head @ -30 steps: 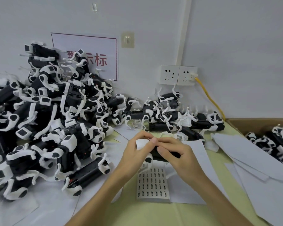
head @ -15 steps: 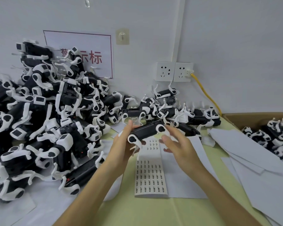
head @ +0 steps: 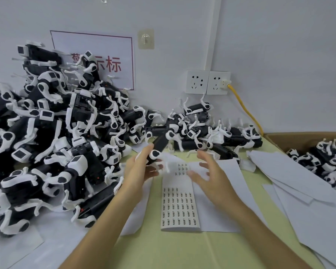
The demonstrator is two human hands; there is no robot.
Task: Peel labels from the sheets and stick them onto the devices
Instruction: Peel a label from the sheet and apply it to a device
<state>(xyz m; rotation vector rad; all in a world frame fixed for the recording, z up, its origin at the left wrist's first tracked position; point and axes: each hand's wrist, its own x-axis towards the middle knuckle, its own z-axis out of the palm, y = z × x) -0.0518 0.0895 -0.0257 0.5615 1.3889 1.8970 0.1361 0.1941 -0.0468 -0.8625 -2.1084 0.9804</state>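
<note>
I'm seeing the L hand [head: 142, 169] gripping one black-and-white device [head: 158, 147] just over the far end of the label sheet [head: 179, 206]. The thumb is lying on top and the fingers are curling underneath, w/ the device tilting up and away. The R hand [head: 209, 178] is hovering released over the sheet's far-right corner, fingers spread, grasping nothing, w/ a gap showing btwn it and the device. It's blurred, so I can't tell finer finger detail.

The label sheet is lying flat on the yellow-green surface [head: 182, 253]. Rows of small dark labels are filling its near half, a blank band is crossing the middle, and a few labels are showing at the far end. A plain white paper [head: 221, 202] is sitting under it and sticking out to the right.

Left of the sheet, a big pile of devices [head: 56, 133] is heaping up against the wall and half covering a sign w/ red characters [head: 109, 61]. Beyond the sheet, a smaller cluster of devices [head: 211, 133] is lying along the wall. Above that cluster are twin wall sockets [head: 208, 82], w/ a yellow cable [head: 244, 107] running down from the right one.

Right of the sheet, loose white sheets [head: 299, 183] are overlapping. Past them a cardboard box [head: 291, 138] is holding more devices [head: 328, 164].
</note>
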